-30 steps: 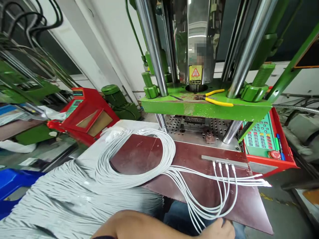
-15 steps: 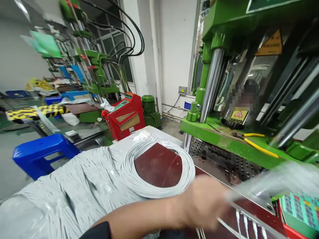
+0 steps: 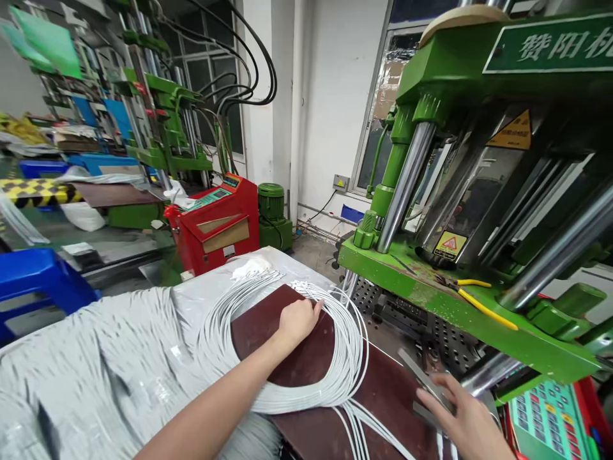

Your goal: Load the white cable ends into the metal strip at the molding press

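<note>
A coil of thin white cables (image 3: 352, 348) lies on a dark red-brown board (image 3: 282, 306). My left hand (image 3: 299, 321) is closed at the coil's upper right inner edge, its thumb against the cables. It seems to grip cables near their ends, though the fingers hide most of that. Straight lengths of cable run from the coil toward the bottom edge. At the lower right, my right hand (image 3: 462, 415) has fingers and thumb on a flat metal bar (image 3: 424, 377), tilted over the board's edge by the press. A second metal edge shows beneath those fingers.
A green press (image 3: 407, 275) stands at the right, with yellow-handled pliers (image 3: 483, 306) on its ledge and a keypad panel (image 3: 541, 415) below. Bundled grey-white cables (image 3: 105, 364) cover the left side. A blue stool (image 3: 43, 284) and red control cabinet (image 3: 218, 220) are beyond.
My left hand has swung from the lower right, with a blurred white bundle, to the coil. Loose cable loops now lie on the coil. My right hand with the metal bar has come into view.
</note>
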Tool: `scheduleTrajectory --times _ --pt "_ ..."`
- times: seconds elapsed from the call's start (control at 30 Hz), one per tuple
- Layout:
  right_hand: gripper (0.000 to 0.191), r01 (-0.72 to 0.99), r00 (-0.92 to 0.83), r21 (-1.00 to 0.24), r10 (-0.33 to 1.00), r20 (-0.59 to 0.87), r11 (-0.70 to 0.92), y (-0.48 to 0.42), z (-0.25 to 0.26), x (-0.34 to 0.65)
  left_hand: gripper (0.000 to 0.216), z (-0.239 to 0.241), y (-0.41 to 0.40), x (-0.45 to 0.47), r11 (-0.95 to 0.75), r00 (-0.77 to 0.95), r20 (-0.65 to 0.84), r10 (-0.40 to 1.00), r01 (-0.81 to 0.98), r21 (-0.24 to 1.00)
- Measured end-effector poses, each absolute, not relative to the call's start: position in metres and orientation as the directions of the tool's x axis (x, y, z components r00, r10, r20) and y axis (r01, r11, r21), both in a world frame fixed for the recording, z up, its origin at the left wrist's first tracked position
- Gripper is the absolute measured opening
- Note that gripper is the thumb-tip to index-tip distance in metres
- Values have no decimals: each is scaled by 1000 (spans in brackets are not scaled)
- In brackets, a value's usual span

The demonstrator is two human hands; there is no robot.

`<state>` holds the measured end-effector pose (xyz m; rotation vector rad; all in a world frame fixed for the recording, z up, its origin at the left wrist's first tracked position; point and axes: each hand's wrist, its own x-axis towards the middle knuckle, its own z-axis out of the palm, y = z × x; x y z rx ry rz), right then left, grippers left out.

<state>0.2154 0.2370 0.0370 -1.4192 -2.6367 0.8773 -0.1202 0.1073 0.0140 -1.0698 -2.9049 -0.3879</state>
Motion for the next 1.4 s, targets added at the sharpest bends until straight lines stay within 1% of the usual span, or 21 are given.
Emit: scheduleTrajectory --times 0.03,0.1,0.17,0.23,0.3,0.33,0.37,0.4,0.47,0.53,0.63,0.77,0.83,0.93,0.97,1.0,1.07,1.13,1.17,1.3,1.4 --pt "54 790 -580 -417 767 -274 448 244 33 198 57 19 108 -116 720 -753 135 644 656 228" --pt "48 785 -612 -297 758 -227 544 254 27 169 53 29 108 -104 661 -703 208 680 710 243" --pt "42 767 -641 -192 748 -172 612 260 22 148 48 37 106 -85 517 -571 288 769 820 248" --pt "39 752 -660 -109 738 -144 651 264 16 133 38 39 106 -61 218 -279 359 891 955 203" --pt "38 727 -686 -68 716 -133 684 267 9 121 35 35 109 -43 -202 147 409 901 975 94" --pt "36 711 -702 -60 701 -123 701 269 6 117 35 31 112 -37 -309 264 395 880 950 51" --pt "35 695 -718 -56 687 -110 717 270 3 113 35 26 114 -34 -331 300 360 883 943 26" --pt "34 680 -732 -49 675 -94 732 271 0 109 37 22 116 -34 -289 270 321 908 957 15" --pt "32 666 -745 -38 664 -61 745 273 -6 105 40 13 119 -37 -118 108 258 960 993 23" --pt "33 661 -750 -41 660 -40 749 275 -9 102 42 6 119 -42 -4 -4 253 967 999 32" --pt "34 654 -756 -69 654 -19 754 276 -11 99 42 4 120 -43 21 -27 269 963 999 25" --pt "34 649 -756 -150 655 -16 746 270 1 105 39 7 119 -36 7 -16 225 974 999 43" --pt "36 648 -751 -208 661 -10 733 269 12 120 40 8 121 -34 5 -4 229 973 1000 -7" --pt "35 680 -709 -279 705 -14 679 272 29 158 41 7 129 -29 9 30 349 937 994 -109" --pt "35 695 -691 -302 723 -28 653 273 33 174 41 6 133 -25 -9 52 390 919 994 -111" --pt "34 707 -676 -326 735 -49 628 273 37 192 41 6 135 -18 -40 68 413 908 996 -75" --pt "32 724 -654 -373 750 -102 581 273 40 225 36 9 137 3 -115 66 376 924 987 108" --pt "28 727 -647 -411 748 -146 549 270 37 253 35 14 136 31 -143 67 229 971 932 334" --pt "26 723 -652 -427 741 -160 544 269 35 263 36 17 134 46 -143 91 142 986 901 410" --pt "24 686 -687 -471 707 -169 554 261 24 280 42 20 124 95 -65 179 -143 973 816 575" --pt "22 668 -702 -490 693 -164 561 257 21 280 44 17 116 112 9 183 -251 951 793 610"
